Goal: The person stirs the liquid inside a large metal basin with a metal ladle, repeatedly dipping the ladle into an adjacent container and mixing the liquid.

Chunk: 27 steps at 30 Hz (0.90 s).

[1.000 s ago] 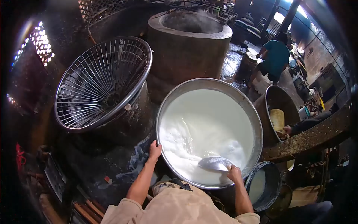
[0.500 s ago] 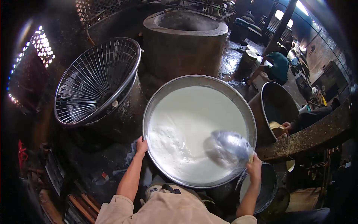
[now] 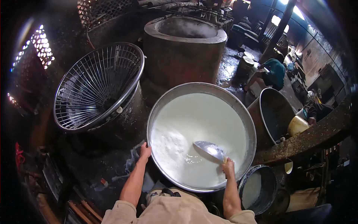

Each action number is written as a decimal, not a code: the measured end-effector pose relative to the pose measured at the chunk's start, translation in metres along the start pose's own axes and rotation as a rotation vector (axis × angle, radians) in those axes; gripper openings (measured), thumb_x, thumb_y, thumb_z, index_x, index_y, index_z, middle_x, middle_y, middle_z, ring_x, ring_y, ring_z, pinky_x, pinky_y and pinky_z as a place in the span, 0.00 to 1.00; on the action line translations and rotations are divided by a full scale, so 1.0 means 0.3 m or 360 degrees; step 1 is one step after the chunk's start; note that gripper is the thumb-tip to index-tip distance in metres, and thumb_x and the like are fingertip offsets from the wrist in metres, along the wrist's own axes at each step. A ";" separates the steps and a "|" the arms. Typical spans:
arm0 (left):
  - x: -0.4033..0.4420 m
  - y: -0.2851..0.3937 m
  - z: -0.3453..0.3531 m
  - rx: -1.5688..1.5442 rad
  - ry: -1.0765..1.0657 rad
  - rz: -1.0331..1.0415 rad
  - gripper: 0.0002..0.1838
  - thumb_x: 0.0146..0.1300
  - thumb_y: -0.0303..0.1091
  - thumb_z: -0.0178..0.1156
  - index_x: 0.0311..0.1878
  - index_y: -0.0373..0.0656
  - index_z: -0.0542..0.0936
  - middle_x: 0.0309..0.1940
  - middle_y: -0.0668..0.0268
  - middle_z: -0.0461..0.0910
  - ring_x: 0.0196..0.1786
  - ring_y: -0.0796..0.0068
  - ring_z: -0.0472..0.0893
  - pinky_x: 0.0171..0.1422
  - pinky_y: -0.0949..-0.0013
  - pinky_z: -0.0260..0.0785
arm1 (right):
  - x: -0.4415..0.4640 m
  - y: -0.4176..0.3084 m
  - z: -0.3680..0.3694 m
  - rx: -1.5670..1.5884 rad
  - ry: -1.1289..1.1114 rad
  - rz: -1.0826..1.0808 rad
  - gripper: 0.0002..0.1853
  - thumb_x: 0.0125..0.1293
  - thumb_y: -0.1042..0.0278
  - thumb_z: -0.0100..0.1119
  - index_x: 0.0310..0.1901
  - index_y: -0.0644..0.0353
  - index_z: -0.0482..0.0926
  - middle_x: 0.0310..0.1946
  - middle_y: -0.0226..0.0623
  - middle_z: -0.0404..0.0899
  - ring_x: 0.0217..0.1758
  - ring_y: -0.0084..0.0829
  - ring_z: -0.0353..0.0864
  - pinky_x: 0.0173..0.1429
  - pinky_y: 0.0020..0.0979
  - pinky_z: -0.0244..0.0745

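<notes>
A wide, round metal vat (image 3: 250, 149) full of milky white liquid (image 3: 201, 115) stands right in front of me. Foam gathers on the liquid's left side. At the left edge of the vat, my left hand (image 3: 145, 150) is closed on the rim. My right hand (image 3: 228, 168) grips the short handle of a broad metal scoop (image 3: 210, 149), over the lower right of the vat. The scoop's blade points left at the liquid's surface; whether its underside is submerged I cannot tell.
A wire-barred metal basket (image 3: 100, 86) sits tilted on a drum at left. Behind the vat steams a large round stove (image 3: 182, 56). A bucket (image 3: 274, 186) and a tall metal barrel (image 3: 276, 115) stand at right. Another person holds a yellowish bowl (image 3: 297, 126); one in green (image 3: 275, 73) crouches farther back.
My right hand has moved left and inward, carrying the scoop from the vat's right rim to over the liquid. The other person's bowl has been raised at the barrel. My left hand stays at the rim.
</notes>
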State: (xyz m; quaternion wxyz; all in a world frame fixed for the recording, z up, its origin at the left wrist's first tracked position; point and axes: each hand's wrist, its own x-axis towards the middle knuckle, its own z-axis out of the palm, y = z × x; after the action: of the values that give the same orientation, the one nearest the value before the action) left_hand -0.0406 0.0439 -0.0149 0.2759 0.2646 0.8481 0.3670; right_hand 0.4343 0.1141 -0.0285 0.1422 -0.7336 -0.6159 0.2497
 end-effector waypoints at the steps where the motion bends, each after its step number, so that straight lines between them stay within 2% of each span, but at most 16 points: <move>1: 0.037 -0.057 0.033 -0.0137 -0.0065 -0.0027 0.15 0.55 0.28 0.57 0.46 0.36 0.75 0.43 0.50 0.80 0.47 0.56 0.80 0.52 0.60 0.69 | -0.030 -0.040 0.012 -0.0004 0.0008 0.0002 0.13 0.48 0.74 0.58 0.38 0.67 0.74 0.19 0.43 0.77 0.17 0.33 0.78 0.18 0.36 0.74; 3: 0.072 -0.088 0.030 -0.0307 -0.0253 -0.0056 0.13 0.55 0.27 0.58 0.45 0.36 0.75 0.41 0.52 0.80 0.45 0.59 0.80 0.49 0.61 0.70 | -0.115 -0.150 0.011 0.0139 -0.0251 0.0264 0.16 0.46 0.71 0.55 0.39 0.67 0.74 0.29 0.55 0.80 0.26 0.47 0.82 0.27 0.41 0.81; 4: 0.068 -0.081 0.028 -0.0273 -0.0225 -0.0015 0.10 0.55 0.27 0.57 0.40 0.35 0.74 0.36 0.54 0.80 0.42 0.60 0.81 0.45 0.61 0.70 | -0.130 -0.159 0.043 0.0138 -0.0244 0.0268 0.16 0.46 0.71 0.55 0.39 0.67 0.74 0.29 0.55 0.80 0.26 0.47 0.82 0.27 0.41 0.81; 7: 0.023 -0.008 -0.014 -0.0173 -0.0193 -0.0001 0.07 0.53 0.26 0.57 0.35 0.35 0.73 0.30 0.54 0.79 0.35 0.62 0.80 0.39 0.60 0.69 | -0.198 -0.215 0.115 0.0165 -0.0339 0.0257 0.17 0.44 0.72 0.57 0.39 0.67 0.74 0.26 0.51 0.80 0.23 0.42 0.82 0.23 0.39 0.79; 10: 0.032 -0.018 -0.015 -0.0177 -0.0251 -0.0015 0.07 0.53 0.26 0.58 0.35 0.36 0.74 0.30 0.55 0.79 0.35 0.63 0.80 0.40 0.61 0.69 | -0.296 -0.348 0.103 0.0194 -0.0410 0.0317 0.17 0.44 0.71 0.58 0.39 0.68 0.74 0.24 0.49 0.79 0.21 0.40 0.81 0.23 0.37 0.78; 11: 0.036 -0.023 -0.013 -0.0258 -0.0262 -0.0025 0.10 0.52 0.26 0.59 0.38 0.36 0.74 0.32 0.56 0.80 0.36 0.63 0.80 0.41 0.61 0.70 | -0.319 -0.372 0.115 0.0201 -0.0395 0.0336 0.17 0.44 0.71 0.58 0.39 0.68 0.74 0.24 0.49 0.79 0.21 0.40 0.81 0.23 0.37 0.78; 13: 0.028 -0.009 -0.028 -0.0246 -0.0316 -0.0021 0.11 0.52 0.26 0.60 0.40 0.36 0.74 0.33 0.57 0.80 0.37 0.63 0.80 0.42 0.62 0.70 | -0.362 -0.412 0.128 0.0220 -0.0443 0.0308 0.17 0.44 0.73 0.63 0.38 0.67 0.74 0.21 0.44 0.78 0.18 0.33 0.78 0.21 0.34 0.76; 15: 0.042 -0.015 -0.038 -0.0269 -0.0423 -0.0076 0.16 0.53 0.25 0.62 0.46 0.37 0.74 0.37 0.58 0.80 0.41 0.63 0.80 0.46 0.63 0.70 | -0.410 -0.452 0.112 0.0215 -0.0470 0.0286 0.18 0.44 0.72 0.63 0.40 0.66 0.75 0.21 0.44 0.78 0.18 0.33 0.78 0.21 0.34 0.76; 18: 0.054 -0.051 -0.024 -0.0250 -0.0417 -0.0014 0.18 0.54 0.25 0.61 0.49 0.37 0.73 0.39 0.58 0.80 0.43 0.63 0.79 0.48 0.64 0.69 | -0.466 -0.474 0.088 0.0177 -0.0494 0.0175 0.20 0.44 0.72 0.62 0.43 0.66 0.75 0.21 0.44 0.79 0.18 0.33 0.78 0.23 0.34 0.75; 20: 0.064 -0.090 -0.010 -0.0321 -0.0451 0.0017 0.19 0.54 0.24 0.61 0.51 0.37 0.72 0.40 0.58 0.79 0.43 0.64 0.79 0.49 0.65 0.69 | -0.514 -0.502 0.035 0.0150 -0.0469 0.0115 0.21 0.44 0.72 0.62 0.45 0.65 0.75 0.21 0.43 0.79 0.19 0.33 0.77 0.24 0.34 0.74; 22: 0.075 -0.093 -0.005 -0.0393 -0.0490 0.0045 0.20 0.55 0.24 0.60 0.52 0.37 0.72 0.41 0.59 0.79 0.44 0.64 0.78 0.50 0.65 0.69 | -0.578 -0.609 -0.124 0.0206 -0.0470 -0.0023 0.24 0.44 0.73 0.58 0.48 0.66 0.75 0.31 0.51 0.81 0.35 0.41 0.81 0.41 0.36 0.76; 23: 0.069 -0.080 -0.018 -0.0440 -0.0520 0.0023 0.19 0.55 0.23 0.60 0.52 0.36 0.72 0.41 0.59 0.79 0.44 0.65 0.78 0.50 0.66 0.68 | -0.607 -0.666 -0.210 0.0348 -0.0538 0.0121 0.26 0.44 0.74 0.59 0.51 0.64 0.75 0.31 0.49 0.81 0.36 0.36 0.79 0.41 0.32 0.74; 24: 0.052 -0.056 -0.036 -0.0486 -0.0548 -0.0001 0.18 0.56 0.22 0.59 0.51 0.36 0.71 0.41 0.60 0.78 0.44 0.67 0.77 0.50 0.67 0.68 | -0.611 -0.589 -0.230 0.0453 -0.0569 0.0129 0.28 0.44 0.76 0.61 0.53 0.63 0.73 0.32 0.44 0.80 0.33 0.32 0.77 0.38 0.31 0.73; 26: 0.032 -0.011 -0.052 -0.0493 -0.0584 -0.0012 0.18 0.56 0.21 0.58 0.51 0.35 0.71 0.41 0.60 0.78 0.44 0.70 0.76 0.49 0.68 0.68 | -0.659 -0.584 -0.372 0.0557 -0.0445 0.0242 0.31 0.44 0.77 0.63 0.55 0.64 0.70 0.34 0.38 0.79 0.33 0.31 0.77 0.38 0.30 0.74; 27: 0.038 -0.024 -0.044 -0.0443 -0.0544 -0.0025 0.18 0.56 0.21 0.57 0.51 0.35 0.72 0.41 0.61 0.78 0.44 0.70 0.76 0.49 0.68 0.68 | -0.679 -0.547 -0.435 0.0809 -0.0356 0.0239 0.30 0.44 0.80 0.62 0.54 0.63 0.69 0.33 0.36 0.78 0.27 0.28 0.76 0.31 0.29 0.72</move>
State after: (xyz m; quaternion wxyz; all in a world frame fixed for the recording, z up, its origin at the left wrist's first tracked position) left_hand -0.0593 0.0408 -0.0160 0.4524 0.2757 0.7321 0.4282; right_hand 0.3445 -0.0386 0.2042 0.2339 -0.6858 -0.4894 0.4853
